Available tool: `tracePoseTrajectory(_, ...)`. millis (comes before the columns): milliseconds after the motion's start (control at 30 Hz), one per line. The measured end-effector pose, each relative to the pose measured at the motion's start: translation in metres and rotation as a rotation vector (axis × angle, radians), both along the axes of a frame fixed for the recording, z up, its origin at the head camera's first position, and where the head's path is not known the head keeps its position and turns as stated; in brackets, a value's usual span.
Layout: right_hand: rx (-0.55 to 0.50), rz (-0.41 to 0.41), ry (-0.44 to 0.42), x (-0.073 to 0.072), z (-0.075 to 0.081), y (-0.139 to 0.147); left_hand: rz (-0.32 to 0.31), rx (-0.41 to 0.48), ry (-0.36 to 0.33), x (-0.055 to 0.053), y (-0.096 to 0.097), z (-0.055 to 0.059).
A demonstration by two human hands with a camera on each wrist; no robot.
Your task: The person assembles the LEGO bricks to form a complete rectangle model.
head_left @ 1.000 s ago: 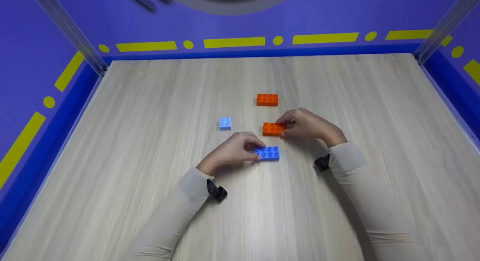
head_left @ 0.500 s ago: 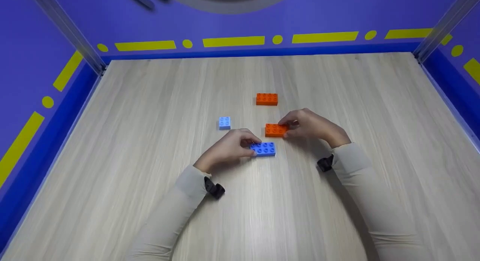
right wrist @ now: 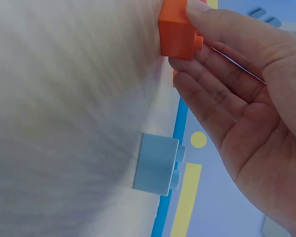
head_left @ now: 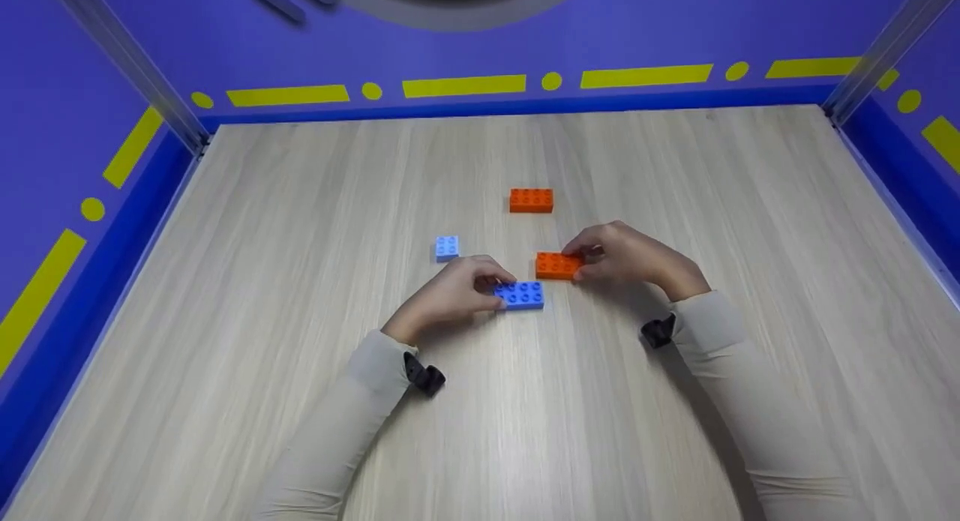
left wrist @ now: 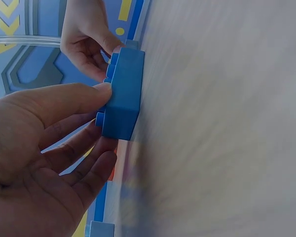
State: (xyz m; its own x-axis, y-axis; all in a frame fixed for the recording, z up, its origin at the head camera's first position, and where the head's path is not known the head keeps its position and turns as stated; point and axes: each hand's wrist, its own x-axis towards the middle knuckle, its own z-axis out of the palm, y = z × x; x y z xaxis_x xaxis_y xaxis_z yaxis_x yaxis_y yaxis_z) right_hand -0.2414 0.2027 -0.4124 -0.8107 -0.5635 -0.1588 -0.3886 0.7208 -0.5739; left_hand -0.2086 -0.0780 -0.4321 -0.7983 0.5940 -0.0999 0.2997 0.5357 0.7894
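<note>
Near the middle of the table, my left hand (head_left: 461,288) pinches the left end of a blue toy building brick (head_left: 523,296) between thumb and fingers. My right hand (head_left: 637,259) holds the right end of an orange brick (head_left: 556,266), a little farther back and to the right. The two bricks are apart, studs up; whether they touch the table I cannot tell. Beyond them lies another orange brick (head_left: 531,201). A small light blue brick (head_left: 447,249) sits behind my left hand. In the right wrist view, a light blue brick (right wrist: 155,164) stands beside my right hand.
The wood-look table (head_left: 495,446) is bordered by a purple-blue back wall (head_left: 645,34) with yellow dashes and dots. Similar walls rise at the left and right, with metal posts (head_left: 131,64) in the corners.
My left hand has shifted left and slightly away with the blue brick. The right hand has moved a little right and nearer with the orange brick. The other visible bricks stay put.
</note>
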Motion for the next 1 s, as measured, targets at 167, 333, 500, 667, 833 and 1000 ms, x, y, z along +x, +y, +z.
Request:
tracePoseTrajectory(167,-0.006,-0.004,0.002,0.002,-0.001,0.002,0.004,0.005,0.001,-0.001,-0.001,0.0)
tracePoseTrajectory(333,-0.013,0.0,0.004,0.005,0.0,0.004,0.015,0.01,0.003,-0.001,-0.002,0.001)
tracePoseTrajectory(500,-0.008,-0.01,-0.002,0.008,0.0,0.006,0.034,0.005,0.001,-0.002,-0.002,-0.001)
tracePoseTrajectory(667,-0.019,0.0,-0.001,0.009,-0.002,0.008,0.041,0.013,0.0,-0.002,-0.002,-0.001)
tracePoseTrajectory(833,-0.024,0.01,-0.015,0.011,-0.001,0.009,0.043,0.02,0.002,-0.003,-0.002,-0.001)
tracePoseTrajectory(1000,-0.018,0.015,-0.037,0.013,-0.001,0.009,0.054,0.014,0.011,-0.003,-0.001,-0.002)
